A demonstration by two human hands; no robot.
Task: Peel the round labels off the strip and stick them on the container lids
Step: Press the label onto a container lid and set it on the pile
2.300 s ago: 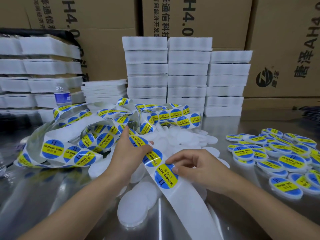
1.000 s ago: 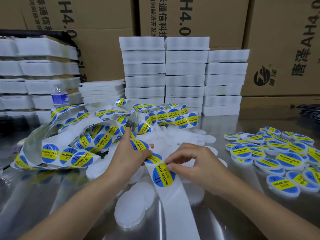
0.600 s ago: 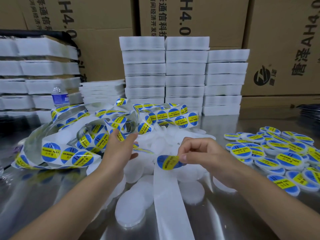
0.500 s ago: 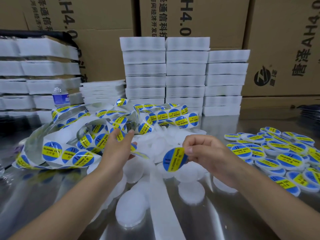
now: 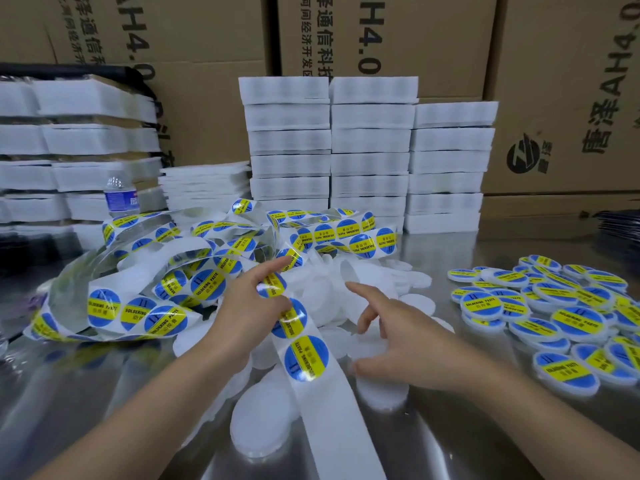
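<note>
Blurred left hand (image 5: pixel 247 315), grip clamped on the strip (image 5: pixel 332 420), half hides a label (image 5: pixel 295 320); at its 3 o'clock, right hand (image 5: pixel 405 341) spreads its grip apart over bare lids (image 5: pixel 261 424).

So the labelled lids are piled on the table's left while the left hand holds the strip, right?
Not quite: the head view shows the labelled lids piled on the table's right. The left hand does hold the strip.
</note>
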